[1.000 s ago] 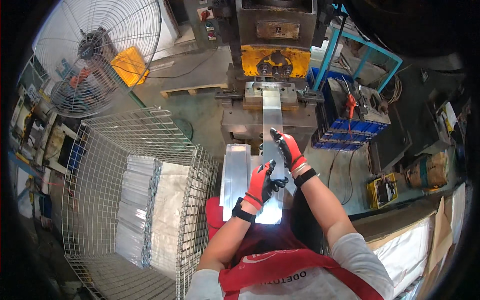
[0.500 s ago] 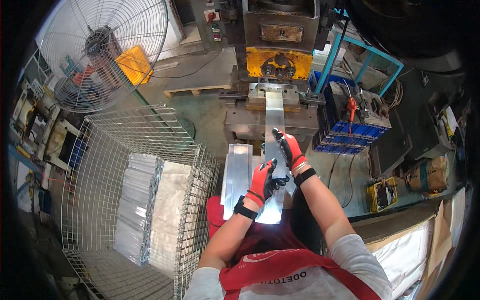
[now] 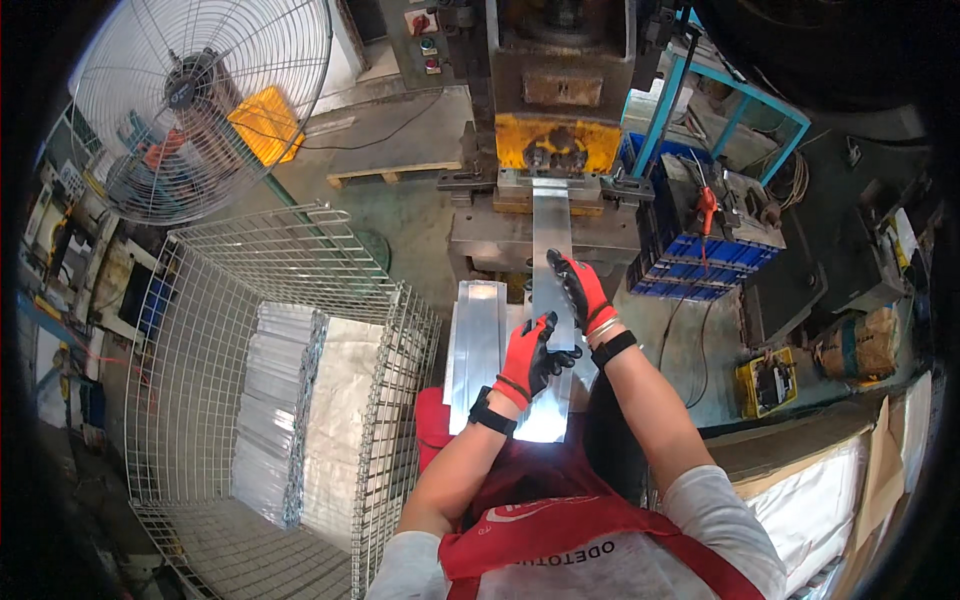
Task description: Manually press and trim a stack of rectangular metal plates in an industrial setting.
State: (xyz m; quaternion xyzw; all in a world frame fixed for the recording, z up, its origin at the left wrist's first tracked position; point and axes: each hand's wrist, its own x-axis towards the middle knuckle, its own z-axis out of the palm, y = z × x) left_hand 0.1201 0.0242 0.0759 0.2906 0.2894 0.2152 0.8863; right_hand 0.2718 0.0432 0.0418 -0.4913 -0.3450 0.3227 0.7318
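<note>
A long flat metal strip (image 3: pixel 551 225) runs from my hands to the press (image 3: pixel 557 145), its far end between the yellow ram and the die. My left hand (image 3: pixel 530 362), in a red and black glove, is closed on the strip's near end. Further along, my right hand (image 3: pixel 583 290), gloved alike, grips its right edge, thumb on top. Below and to the left, a stack of similar metal strips (image 3: pixel 478 340) lies close to my lap. The undersides of the fingers on the strip are partly hidden.
A wire mesh cage (image 3: pixel 400 370) at left holds stacked metal pieces (image 3: pixel 272 410). Behind it stands a large fan (image 3: pixel 195 85). Blue crates (image 3: pixel 690 272) with an orange-red air gun (image 3: pixel 707 210) stand right of the press. A small yellow basket (image 3: pixel 767 383) sits further right.
The press's yellow ram has come down onto the die over the strip's far end. Both hands keep their hold on the strip, almost unmoved.
</note>
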